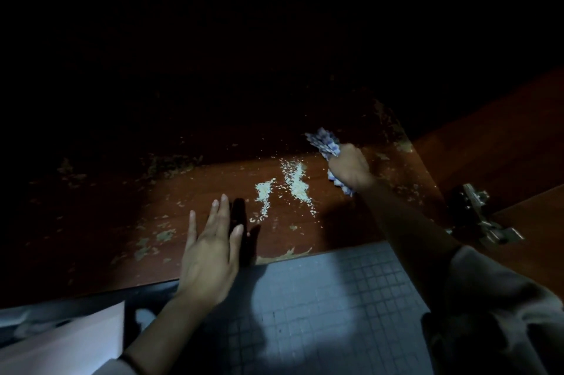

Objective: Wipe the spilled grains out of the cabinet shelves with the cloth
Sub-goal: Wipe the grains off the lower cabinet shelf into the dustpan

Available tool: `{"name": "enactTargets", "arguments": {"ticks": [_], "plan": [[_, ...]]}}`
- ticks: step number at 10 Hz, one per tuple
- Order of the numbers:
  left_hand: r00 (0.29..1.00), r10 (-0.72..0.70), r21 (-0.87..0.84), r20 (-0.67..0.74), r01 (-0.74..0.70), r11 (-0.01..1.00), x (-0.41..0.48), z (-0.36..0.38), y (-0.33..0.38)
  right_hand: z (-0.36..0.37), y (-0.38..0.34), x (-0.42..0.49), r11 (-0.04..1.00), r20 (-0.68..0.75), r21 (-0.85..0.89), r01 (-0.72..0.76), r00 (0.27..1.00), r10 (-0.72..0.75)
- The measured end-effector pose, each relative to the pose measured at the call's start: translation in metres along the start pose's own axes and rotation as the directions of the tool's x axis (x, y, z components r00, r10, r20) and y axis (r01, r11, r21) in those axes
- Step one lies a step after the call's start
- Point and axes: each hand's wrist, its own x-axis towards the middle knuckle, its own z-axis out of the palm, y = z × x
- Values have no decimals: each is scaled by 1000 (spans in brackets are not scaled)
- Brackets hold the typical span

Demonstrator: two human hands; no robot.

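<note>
Pale spilled grains [297, 182] lie in two short streaks on the reddish-brown cabinet shelf [198, 188], with a smaller streak [264, 196] to the left. My right hand [351, 170] grips a bunched blue-and-white patterned cloth [323, 141] just right of the grains, the cloth sticking out above and below the fist. My left hand [210, 249] lies flat with straight fingers at the shelf's front edge, left of the grains and holding nothing.
The shelf's back is dark and its surface is flaked and worn. A metal door hinge [482, 216] sits on the cabinet's right wall [488, 142]. Below the shelf edge is small-tiled grey floor [335, 298]. A white sheet-like thing [70, 341] lies at lower left.
</note>
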Motion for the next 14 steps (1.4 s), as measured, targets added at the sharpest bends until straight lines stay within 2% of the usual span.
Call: {"name": "enactTargets", "arguments": {"ticks": [3,5,6,7,8,9,10,11,12,13,14], "plan": [[983,-141,126,114,126,984,-2,-8,-21,28,-36,29,996,89,-26,86,993,-83],[989,-112,183,94,93,979,-7,-25,-4,51,-53,28,967,137,-113,227,968,-211],[986,-117,163,122,96,982,-5,-30,0,60,-51,20,946,179,-104,307,941,-286],[988,-107,149,114,89,985,-4,-33,2,65,-45,14,891,211,-101,443,885,-416],[989,-98,137,109,82,987,-5,-37,5,63,-39,13,860,277,-98,501,844,-460],[989,-101,142,107,85,986,-5,-40,5,53,-38,10,884,240,-6,468,859,-453],[986,-115,157,120,95,983,-7,-44,5,42,-42,20,939,73,93,331,938,-338],[981,-143,180,132,119,977,-9,-47,2,47,-52,29,979,-6,40,202,979,-202],[978,-163,183,130,138,973,-10,-49,-2,63,-65,27,985,57,-51,164,985,-161],[977,-176,171,118,155,973,-9,-52,-6,73,-81,28,976,96,-97,197,977,-188],[981,-154,170,119,133,976,-9,-55,-6,79,-99,32,972,164,-76,223,964,-208]]}}
